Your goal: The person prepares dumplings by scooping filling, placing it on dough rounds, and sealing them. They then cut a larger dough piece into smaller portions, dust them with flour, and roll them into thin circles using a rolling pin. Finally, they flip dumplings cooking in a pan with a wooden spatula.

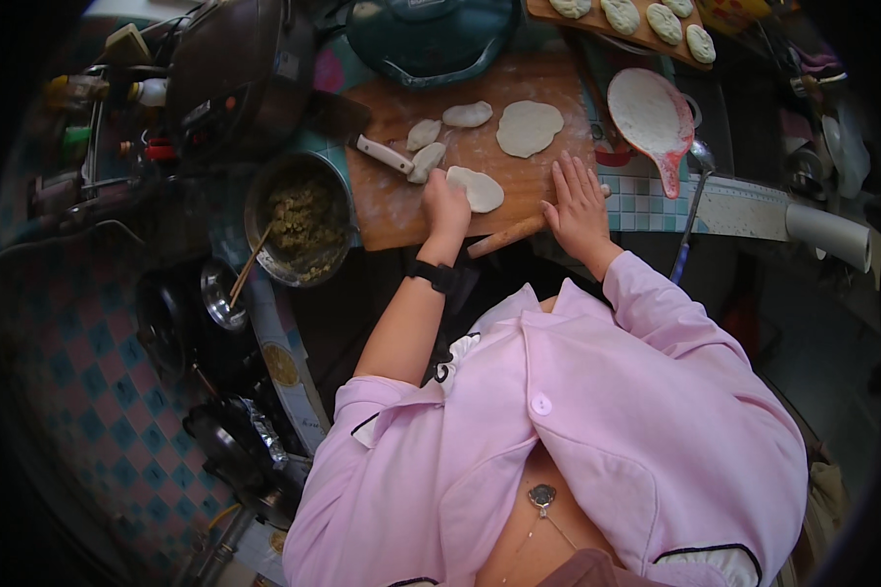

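My left hand (446, 209) has its curled fingers at the left edge of a flat dough round (477, 191) on the floured wooden board (389, 213). Under the palm of my right hand (581, 209) lies a wooden rolling pin (510, 236), slanting along the board's near edge; my fingers stretch forward over the board. A larger rolled round (530, 128) lies further back. To its left are small dough pieces: an oval one (468, 114) and two lumps (424, 135). A cleaver with a pale handle (384, 152) rests at the board's left, its handle end by a lump.
Left of the board stands a metal bowl of chopped filling (301, 213) with chopsticks (249, 268). Behind are a dark green appliance (433, 37) and a black cooker (238, 81). At right are a red-handled pan of flour (650, 114), a ladle (686, 220) and a board of shaped dough (595, 18).
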The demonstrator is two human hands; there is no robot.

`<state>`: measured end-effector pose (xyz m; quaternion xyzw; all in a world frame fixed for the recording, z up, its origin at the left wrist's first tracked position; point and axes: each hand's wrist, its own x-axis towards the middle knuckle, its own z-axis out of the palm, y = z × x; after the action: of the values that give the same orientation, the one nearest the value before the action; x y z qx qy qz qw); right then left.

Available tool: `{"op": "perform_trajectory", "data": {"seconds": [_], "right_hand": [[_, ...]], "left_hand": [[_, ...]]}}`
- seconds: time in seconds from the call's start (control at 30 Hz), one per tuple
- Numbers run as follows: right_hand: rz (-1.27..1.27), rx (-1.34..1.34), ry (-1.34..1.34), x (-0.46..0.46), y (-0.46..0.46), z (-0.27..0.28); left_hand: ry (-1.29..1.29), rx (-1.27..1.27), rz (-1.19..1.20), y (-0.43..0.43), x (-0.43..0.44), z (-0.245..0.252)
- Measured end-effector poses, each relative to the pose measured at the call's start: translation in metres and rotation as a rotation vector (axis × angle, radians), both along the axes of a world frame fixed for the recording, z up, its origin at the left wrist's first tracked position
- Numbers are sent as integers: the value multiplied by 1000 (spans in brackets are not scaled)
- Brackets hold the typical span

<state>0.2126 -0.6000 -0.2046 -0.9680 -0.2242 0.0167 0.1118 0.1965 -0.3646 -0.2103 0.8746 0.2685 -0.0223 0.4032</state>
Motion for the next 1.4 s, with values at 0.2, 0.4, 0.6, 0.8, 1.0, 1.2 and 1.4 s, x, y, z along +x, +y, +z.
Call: {"op": "perform_trajectory", "data": {"seconds": [0.2, 0.4, 0.6, 0.8, 1.0, 1.2, 1.4], "right_hand": [[-87, -22, -84, 49, 42, -11], [-124, 56, -162, 79, 65, -23], [-7, -14, -39, 0, 7, 0], [-74, 4, -85, 38, 41, -11], [-100, 78, -143, 68, 63, -22], [-22, -61, 36, 1, 12, -2], [-96, 126, -148, 65, 64, -19]], "left_hand": [[121, -58, -177, -6, 3, 4], [-9, 98, -306, -12, 27, 3], [-35, 218, -387, -5, 16, 4], [-36, -151, -423, -28, 21, 4], [-32, 7, -454, -23, 31, -6], [-4, 5, -428, -6, 21, -2], [113, 113, -517, -24, 27, 7]]}}
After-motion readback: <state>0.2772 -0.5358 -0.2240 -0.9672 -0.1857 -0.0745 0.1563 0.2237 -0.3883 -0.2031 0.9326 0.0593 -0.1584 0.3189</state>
